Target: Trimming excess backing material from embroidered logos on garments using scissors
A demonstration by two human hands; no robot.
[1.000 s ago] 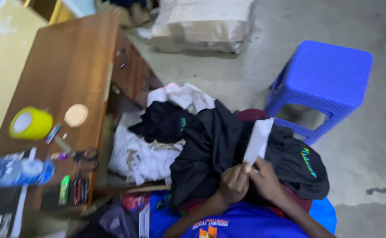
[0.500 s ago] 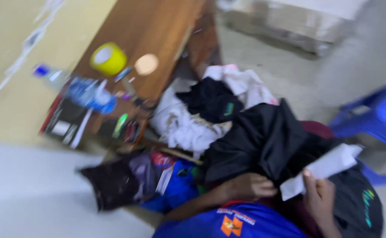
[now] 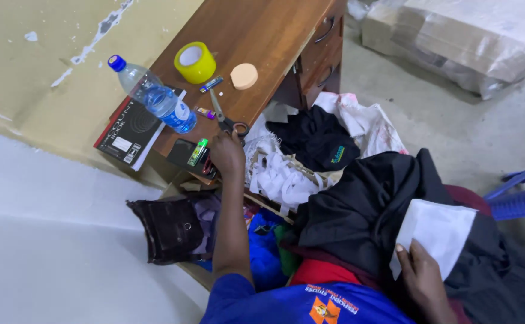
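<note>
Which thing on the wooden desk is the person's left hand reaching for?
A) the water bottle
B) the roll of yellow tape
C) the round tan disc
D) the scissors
D: the left hand sits right at the handles of the scissors near the desk's edge, while the yellow tape and the water bottle lie farther off, untouched.

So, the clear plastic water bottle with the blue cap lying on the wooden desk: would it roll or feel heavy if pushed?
The clear plastic water bottle with the blue cap lies on its side, partly on a black notebook, so a sideways push would probably roll it. It looks at least partly full, so likely rather heavy. The smooth round wall may be a little slippery.
</note>
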